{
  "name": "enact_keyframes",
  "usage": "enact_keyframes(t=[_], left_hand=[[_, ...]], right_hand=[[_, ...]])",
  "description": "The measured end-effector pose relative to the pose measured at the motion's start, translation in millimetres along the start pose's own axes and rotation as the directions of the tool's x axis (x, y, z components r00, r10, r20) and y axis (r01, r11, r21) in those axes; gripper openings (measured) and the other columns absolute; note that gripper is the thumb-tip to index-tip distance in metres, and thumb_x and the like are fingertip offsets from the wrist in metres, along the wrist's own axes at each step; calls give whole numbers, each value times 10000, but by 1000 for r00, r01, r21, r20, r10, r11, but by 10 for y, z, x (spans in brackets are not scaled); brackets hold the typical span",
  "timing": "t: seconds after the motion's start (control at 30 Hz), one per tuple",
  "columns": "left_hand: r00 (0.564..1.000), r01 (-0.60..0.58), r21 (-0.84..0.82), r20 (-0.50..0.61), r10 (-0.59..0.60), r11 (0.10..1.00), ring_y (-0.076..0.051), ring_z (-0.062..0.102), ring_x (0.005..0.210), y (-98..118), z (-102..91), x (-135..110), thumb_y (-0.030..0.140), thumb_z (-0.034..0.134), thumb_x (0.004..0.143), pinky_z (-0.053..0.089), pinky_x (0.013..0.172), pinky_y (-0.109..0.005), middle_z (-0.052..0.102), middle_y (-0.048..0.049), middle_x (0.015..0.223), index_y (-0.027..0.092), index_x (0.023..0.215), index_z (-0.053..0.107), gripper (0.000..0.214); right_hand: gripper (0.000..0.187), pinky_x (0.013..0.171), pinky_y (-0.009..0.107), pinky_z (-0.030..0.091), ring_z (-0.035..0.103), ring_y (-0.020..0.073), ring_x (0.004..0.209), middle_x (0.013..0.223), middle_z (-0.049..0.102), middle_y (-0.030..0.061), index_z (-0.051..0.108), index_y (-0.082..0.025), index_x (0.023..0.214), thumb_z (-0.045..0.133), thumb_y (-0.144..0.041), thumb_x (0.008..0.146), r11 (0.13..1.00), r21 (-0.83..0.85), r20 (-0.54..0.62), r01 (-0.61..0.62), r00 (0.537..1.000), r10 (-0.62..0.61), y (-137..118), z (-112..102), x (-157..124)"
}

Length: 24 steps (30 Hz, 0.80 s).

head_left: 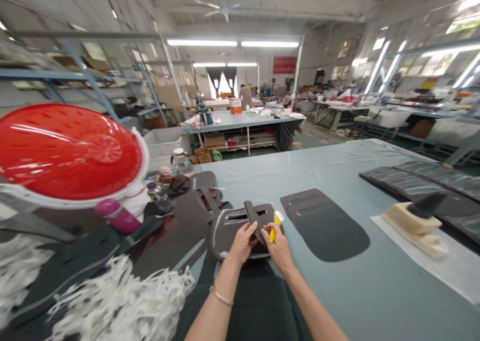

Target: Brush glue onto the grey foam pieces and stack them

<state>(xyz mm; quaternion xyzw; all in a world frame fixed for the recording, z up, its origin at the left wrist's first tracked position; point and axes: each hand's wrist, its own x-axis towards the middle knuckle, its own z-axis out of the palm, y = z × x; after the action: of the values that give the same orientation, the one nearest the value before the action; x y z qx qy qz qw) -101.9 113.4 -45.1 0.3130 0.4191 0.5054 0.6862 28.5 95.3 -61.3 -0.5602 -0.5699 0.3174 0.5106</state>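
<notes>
A dark brown strip (249,211) is pinched in my left hand (243,242), held slantwise over a dark brown panel. My right hand (278,245) is closed around a yellow-handled brush (278,219), its pale head pointing up and away. The right fingertips also touch the strip. Beneath both hands, the rounded panel (224,235) shows slots and a pale line along its edge. To the right lie flat dark panels (330,231) with slots at their far end.
Dark cut pieces (189,213) cover the table at left, near a pink bottle (117,216) and white strip scraps (123,301). A large red plastic cover (67,151) stands at far left. At right are a cream block with a black cone (412,221) and stacked panels (401,183).
</notes>
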Motion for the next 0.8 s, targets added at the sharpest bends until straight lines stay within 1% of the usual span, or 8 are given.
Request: enact_keyframes(t=[0.17,0.3,0.37,0.43,0.53,0.63,0.73,0.8], left_hand=[[999,28,-93,22,-26,995,-86,574,707,-77,-54,-6,459,714,668,453,654,-218,660,-22,917,190,964,614,412],[1000,4,-128,7,-3,992,-112,603,686,36,-93,-105,382,728,661,479,653,-245,674,-22,815,162,927,617,362],[997,-74,-131,10,76,989,-135,628,731,240,-133,-225,338,705,685,502,682,-260,688,-36,839,155,944,622,328],[985,-171,-128,-12,171,977,-151,644,786,535,-183,-396,302,674,710,520,726,-271,697,-42,892,158,973,625,304],[953,-285,-110,-140,269,952,-154,658,805,1035,-226,-715,262,645,718,540,726,-259,705,-23,920,179,971,634,267],[926,-346,-121,-205,318,930,-151,668,785,1409,-163,-1040,229,630,716,556,693,-246,713,-9,893,189,976,639,264],[932,-350,-173,-160,325,921,-158,674,787,1542,-3,-1271,204,655,702,566,699,-250,716,-11,897,179,1039,622,339],[947,-319,-216,-118,300,923,-167,676,785,1510,124,-1339,190,667,697,569,697,-251,717,-23,902,169,1058,616,366]], right_hand=[[374,716,297,461,602,182,757,861,625,31,537,-207,968,549,-520,764,998,-56,-12,21,1000,-22,-4,-11,5],[328,660,307,437,559,186,664,784,591,35,528,-190,976,469,-458,796,978,-207,-177,18,983,-55,197,-71,62],[305,637,320,428,538,195,628,745,563,34,505,-180,1000,437,-391,790,963,-269,-258,-27,965,-45,327,-78,118],[303,651,326,430,535,202,655,769,550,39,468,-174,1027,431,-315,761,952,-305,-297,-31,953,-64,430,-49,180],[344,706,319,436,545,202,770,893,551,69,420,-169,1055,432,-206,713,932,-361,-274,9,955,-116,495,46,245],[386,782,344,416,526,237,926,979,550,104,433,-173,1064,511,-167,686,851,-523,-241,-53,967,-88,471,100,243],[448,877,415,358,445,308,1099,1081,529,142,448,-177,1082,630,-222,676,766,-618,-327,-178,944,-44,412,-5,182],[431,882,431,354,458,314,1095,1066,538,135,442,-186,1063,645,-312,704,820,-527,-371,-224,929,15,361,-169,124]])
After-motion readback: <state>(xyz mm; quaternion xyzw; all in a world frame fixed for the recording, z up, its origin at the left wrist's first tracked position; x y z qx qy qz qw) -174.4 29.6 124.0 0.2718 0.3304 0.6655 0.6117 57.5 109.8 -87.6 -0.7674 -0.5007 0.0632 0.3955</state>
